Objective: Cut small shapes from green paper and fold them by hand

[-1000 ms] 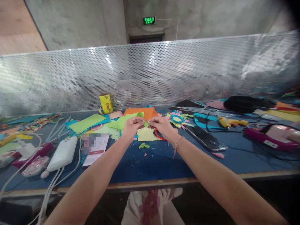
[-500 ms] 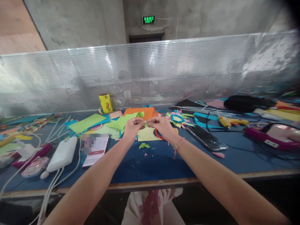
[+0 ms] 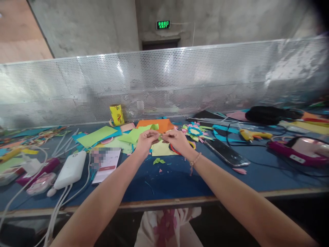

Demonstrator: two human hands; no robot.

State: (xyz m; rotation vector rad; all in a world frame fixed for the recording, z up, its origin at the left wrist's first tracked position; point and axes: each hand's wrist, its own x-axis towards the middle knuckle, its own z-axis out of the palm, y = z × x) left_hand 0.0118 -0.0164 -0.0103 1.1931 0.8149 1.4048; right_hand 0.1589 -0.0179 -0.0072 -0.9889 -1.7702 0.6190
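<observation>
Above the middle of the table, my left hand and my right hand meet fingertip to fingertip. Each is closed in a pinch on a small piece of green paper, mostly covered by the fingers. Under the hands lies a pale yellow sheet, with a red and yellow loop beside it, partly behind my right wrist. A folded green paper scrap rests nearer to me. Crumpled light green paper is behind my left hand, and a layered paper flower sits right of my right hand.
An orange sheet lies behind the hands. To the left are a lit phone and a white power bank with cables. A dark phone and a yellow glue gun lie right. A perforated metal screen closes the back.
The view has tilted slightly, so everything sits a little lower in the picture. Both hands keep their pinch, with only a slight shift of the fingertips.
</observation>
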